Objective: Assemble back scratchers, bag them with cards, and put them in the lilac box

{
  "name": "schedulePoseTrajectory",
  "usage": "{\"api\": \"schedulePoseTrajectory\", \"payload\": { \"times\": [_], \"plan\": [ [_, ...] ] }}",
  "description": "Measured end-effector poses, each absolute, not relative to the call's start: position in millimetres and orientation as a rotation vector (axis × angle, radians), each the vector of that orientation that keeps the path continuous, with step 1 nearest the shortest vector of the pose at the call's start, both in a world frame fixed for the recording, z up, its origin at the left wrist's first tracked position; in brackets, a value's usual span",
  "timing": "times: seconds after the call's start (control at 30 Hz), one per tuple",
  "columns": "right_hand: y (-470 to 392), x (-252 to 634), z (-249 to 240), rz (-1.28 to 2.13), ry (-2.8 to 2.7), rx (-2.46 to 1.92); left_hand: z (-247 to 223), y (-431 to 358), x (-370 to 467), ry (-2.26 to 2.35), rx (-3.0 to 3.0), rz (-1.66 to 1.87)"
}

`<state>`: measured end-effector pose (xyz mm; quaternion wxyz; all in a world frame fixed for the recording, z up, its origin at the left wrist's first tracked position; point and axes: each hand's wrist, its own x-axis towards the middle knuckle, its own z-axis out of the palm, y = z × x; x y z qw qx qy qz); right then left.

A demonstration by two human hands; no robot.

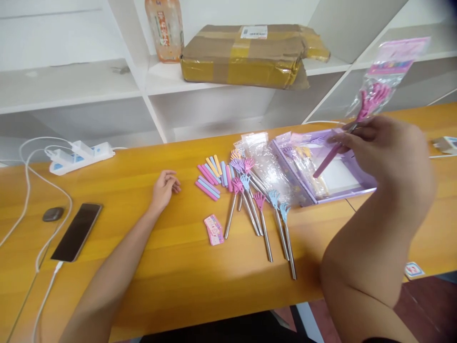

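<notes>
My right hand, raised over the purple box, is closed on a pink hand-shaped back scratcher. A clear plastic sleeve with a pink header covers its head, while its pink grip points down toward the box. My left hand rests on the table, fingers loosely bent and holding nothing. To its right lie coloured handle grips in pink, blue and yellow. Several unwrapped back scratchers with steel rods are spread in the middle. Clear plastic sleeves lie against the box, and packaged pieces are inside it.
Small pink cards lie on the wooden table. At left are a phone on a charging cable, a dark mouse-like object and a power strip. A taped carton and an orange bottle occupy the shelf behind.
</notes>
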<state>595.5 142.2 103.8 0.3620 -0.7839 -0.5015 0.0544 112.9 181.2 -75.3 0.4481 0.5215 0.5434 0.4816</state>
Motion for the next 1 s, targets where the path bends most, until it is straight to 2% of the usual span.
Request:
{"api": "schedulePoseTrajectory", "payload": {
  "times": [0.23,0.5,0.6,0.67,0.8,1.0],
  "plan": [
    [174,617,71,0.091,-1.521,-2.463,-81,181,111,1.346,1.384,1.135],
    [204,627,33,0.572,-1.779,-2.696,-79,181,111,1.358,1.405,1.108],
    [202,627,35,0.500,-1.753,-2.725,-80,181,111,1.356,1.408,1.107],
    [197,625,39,0.281,-1.735,-2.653,-81,181,111,1.365,1.415,1.099],
    [188,611,50,-0.072,-1.675,-2.232,-80,180,112,1.378,1.429,1.077],
    [180,575,62,-0.067,-1.708,-1.927,-77,176,115,1.407,1.590,0.986]
  ]
}}
